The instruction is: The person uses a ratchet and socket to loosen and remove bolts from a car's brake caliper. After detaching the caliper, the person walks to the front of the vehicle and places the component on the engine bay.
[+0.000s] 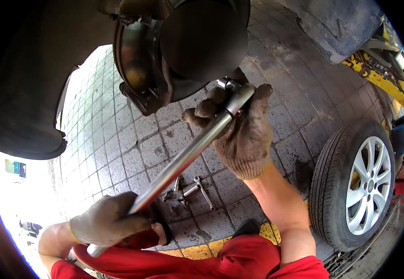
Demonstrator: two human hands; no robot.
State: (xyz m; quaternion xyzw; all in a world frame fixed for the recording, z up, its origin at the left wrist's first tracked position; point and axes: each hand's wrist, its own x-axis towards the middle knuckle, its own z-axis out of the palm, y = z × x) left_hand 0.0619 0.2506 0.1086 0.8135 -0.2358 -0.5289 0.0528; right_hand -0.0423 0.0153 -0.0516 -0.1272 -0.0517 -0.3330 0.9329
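Note:
A long-handled socket wrench slants from lower left up to the brake assembly. My left hand, in a grimy knit glove, is wrapped round its lower handle, and the handle's end sticks out below the fist. Close to the head of the wrench, my right hand, also gloved, cradles the bar, with the thumb on one side and fingers on the other. A shiny socket at the head reaches the lower edge of the dark brake disc. What the socket sits on is hidden. Left of the disc is a curved rusty metal part.
On the tiled floor lie a combination wrench, a ratchet and small parts. A tyred wheel with a silver rim stands at right, below a yellow lift arm. A dark curved panel hangs at left.

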